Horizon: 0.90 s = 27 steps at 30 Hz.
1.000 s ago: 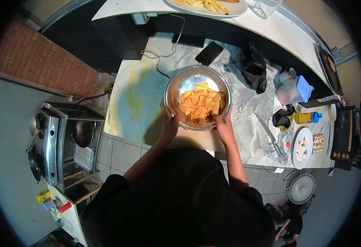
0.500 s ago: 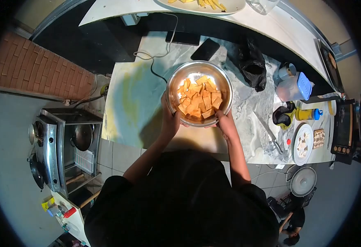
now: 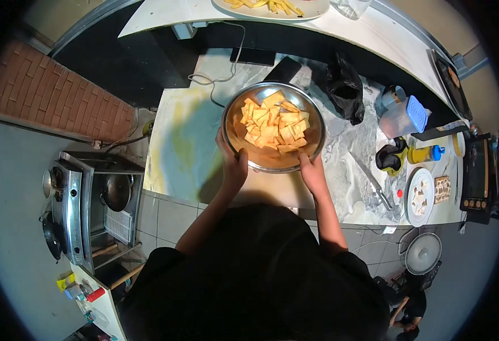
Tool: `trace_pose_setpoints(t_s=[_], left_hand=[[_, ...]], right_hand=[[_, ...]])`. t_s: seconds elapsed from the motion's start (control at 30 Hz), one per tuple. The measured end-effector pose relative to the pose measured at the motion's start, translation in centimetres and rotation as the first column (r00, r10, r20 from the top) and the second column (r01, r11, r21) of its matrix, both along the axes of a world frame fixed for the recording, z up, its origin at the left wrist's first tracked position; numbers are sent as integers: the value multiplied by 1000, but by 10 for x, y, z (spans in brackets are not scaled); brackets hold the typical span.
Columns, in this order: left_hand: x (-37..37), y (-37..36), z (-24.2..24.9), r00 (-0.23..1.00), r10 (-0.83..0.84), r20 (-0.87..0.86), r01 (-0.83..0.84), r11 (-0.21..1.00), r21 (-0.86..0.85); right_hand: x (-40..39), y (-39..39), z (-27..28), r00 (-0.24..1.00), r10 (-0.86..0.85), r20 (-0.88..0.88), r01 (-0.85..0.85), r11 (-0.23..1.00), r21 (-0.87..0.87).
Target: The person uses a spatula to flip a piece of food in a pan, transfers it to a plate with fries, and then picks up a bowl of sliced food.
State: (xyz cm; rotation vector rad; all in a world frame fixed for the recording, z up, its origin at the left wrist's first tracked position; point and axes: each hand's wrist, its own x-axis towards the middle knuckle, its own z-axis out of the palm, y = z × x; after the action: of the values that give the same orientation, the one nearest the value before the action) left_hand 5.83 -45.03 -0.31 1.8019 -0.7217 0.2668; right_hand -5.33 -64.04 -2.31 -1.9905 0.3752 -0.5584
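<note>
A shiny metal bowl (image 3: pixel 232 145) is held between my two hands over the front part of the marble-patterned counter (image 3: pixel 184 131). Flat orange-brown square pieces (image 3: pixel 272 122) lie in it, gathered toward its far side and middle. My left hand (image 3: pixel 234 165) grips the near left rim, thumb on top and fingers around the outside. On the near right rim, my right hand (image 3: pixel 313 169) is closed the same way. The fingers beneath the bowl are mostly hidden.
Two phones (image 3: pixel 253 56) and a cable lie behind the bowl. To the right are a black plastic bag (image 3: pixel 344 91), a knife (image 3: pixel 373 182), a lidded container (image 3: pixel 404 117), a yellow bottle (image 3: pixel 424 154) and a white plate (image 3: pixel 419 197). Another person (image 3: pixel 413 310) is at the lower right.
The bowl looks larger and more tilted, and its pieces have shifted and spread toward the far side. Both hands still hold it. The whole view has moved slightly.
</note>
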Motion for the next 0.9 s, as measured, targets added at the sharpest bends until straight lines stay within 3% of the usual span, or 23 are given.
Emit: trace_pose_setpoints(t_s=[0.03,0.07,0.1,0.17,0.23,0.27,0.3,0.33,0.37,0.4,0.43,0.47,0.63,0.67,0.7,0.73,0.77,0.83,0.87,0.9], left_hand=[[-1,0,-4,1000,-2,6,2,1000,-2],[-3,-2,-5,927,-164,-339,106,978,-182],[-4,-5,1,717,-357,-599,137,914,-382],[-8,-4,0,664,-357,-657,131,921,-368],[-10,0,-25,839,-288,-462,173,945,-276],[-21,3,10,812,-346,-470,184,916,-357],[-20,3,8,813,-346,-469,183,916,-358],[-16,3,4,950,-198,-240,153,969,-195],[-14,3,5,997,-69,33,71,997,-44],[-14,1,4,997,-68,35,70,997,-45],[-15,-1,4,924,-196,-328,137,971,-195],[-16,-2,4,709,-346,-615,140,923,-358],[-25,4,11,732,-324,-599,139,932,-335],[-25,5,12,935,-174,-308,127,978,-167],[-23,5,14,997,-50,54,51,999,-13],[-22,2,16,997,-53,58,54,998,-16],[-21,0,20,979,-114,-171,98,991,-96],[-25,-1,24,774,-262,-576,125,956,-267],[-20,-2,22,658,-342,-671,147,932,-331],[-20,-3,21,665,-351,-659,159,929,-334]], right_hand=[[0,-2,-5,1000,-2,6,2,1000,-2],[4,3,15,994,-13,-105,58,898,435],[7,8,31,978,28,-206,146,616,774],[6,10,47,979,47,-199,124,639,759],[-7,16,59,982,48,-181,101,678,728],[-13,18,63,984,38,-173,95,713,695],[-14,13,41,984,39,-172,93,714,694],[-16,3,1,997,-10,-74,39,913,406],[-12,5,3,999,-23,38,21,998,64],[-11,5,6,999,-22,40,19,998,63],[-9,5,10,997,-3,-81,42,874,484],[-6,7,25,982,66,-179,107,584,804],[-18,11,38,967,195,-166,35,542,840],[-23,14,36,981,127,-143,26,652,758],[-24,14,35,992,62,-108,25,750,660],[-21,12,37,993,59,-105,25,752,658],[-16,10,39,987,81,-139,45,690,722],[-10,8,45,969,137,-204,99,546,832],[-6,7,51,960,122,-253,143,563,814],[-7,6,51,964,113,-239,135,566,813]])
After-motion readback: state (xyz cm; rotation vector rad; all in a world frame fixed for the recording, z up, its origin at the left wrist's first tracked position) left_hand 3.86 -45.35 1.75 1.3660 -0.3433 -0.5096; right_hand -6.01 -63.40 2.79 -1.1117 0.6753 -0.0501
